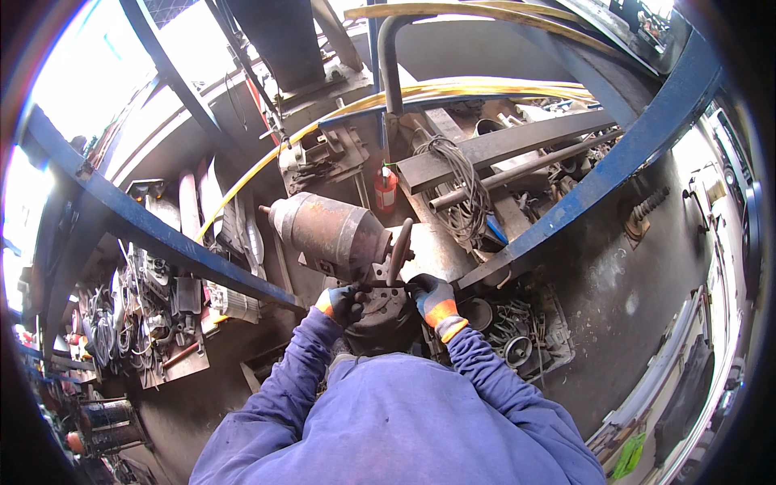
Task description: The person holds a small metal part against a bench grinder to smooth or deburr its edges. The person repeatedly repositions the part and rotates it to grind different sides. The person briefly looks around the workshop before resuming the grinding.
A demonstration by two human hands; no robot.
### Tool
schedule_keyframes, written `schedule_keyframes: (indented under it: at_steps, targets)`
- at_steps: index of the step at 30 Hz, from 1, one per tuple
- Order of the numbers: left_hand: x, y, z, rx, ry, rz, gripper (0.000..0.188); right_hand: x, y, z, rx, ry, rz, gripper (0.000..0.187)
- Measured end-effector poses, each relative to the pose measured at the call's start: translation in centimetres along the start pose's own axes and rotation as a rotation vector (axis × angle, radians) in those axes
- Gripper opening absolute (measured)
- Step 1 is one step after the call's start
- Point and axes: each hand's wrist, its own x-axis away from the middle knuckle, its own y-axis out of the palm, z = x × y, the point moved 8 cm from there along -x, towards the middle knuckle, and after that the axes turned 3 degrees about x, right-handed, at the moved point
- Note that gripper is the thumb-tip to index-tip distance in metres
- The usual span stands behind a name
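Both my hands wear dark gloves with orange and grey cuffs. My left hand [342,304] is closed at the left end of a short dark bar [386,284], and my right hand [431,296] grips its right end. The bar lies level over a round metal piece with holes [383,305], part of a dark base close in front of me. Just beyond the bar, a curved rusty metal bar [400,252] stands up. Behind it a large rusty cylinder [327,232] lies on its side. My fingertips are partly hidden.
A red bottle [385,191] stands beyond the cylinder. Coiled cable [461,186] and steel beams [509,148] lie at the far right. A tray of loose metal parts [525,335] sits right of me. Blue frame bars [582,194] slant on both sides; cluttered parts [153,307] fill the left.
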Motion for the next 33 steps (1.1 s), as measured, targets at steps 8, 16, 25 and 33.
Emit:
schedule_keyframes:
  at_steps: [8, 16, 25, 33]
  targets:
    - [-0.1, -0.3, -1.8, 0.129, 0.004, 0.028, 0.029, 0.7, -1.1, -1.7, 0.032, -0.112, 0.043, 0.024]
    - [0.8, -1.2, -2.0, 0.415, -0.069, 0.134, 0.024, 0.7, 0.7, -1.4, 0.007, -0.081, -0.016, 0.014]
    - [-0.1, -1.0, -2.1, 0.213, 0.16, 0.092, 0.028, 0.8, 0.8, -0.4, 0.025, -0.037, -0.101, 0.019]
    - [1.3, -1.2, 0.1, 0.147, 0.209, 0.005, 0.033, 2.9, 0.6, -3.8, -0.298, 0.174, -0.256, 0.017]
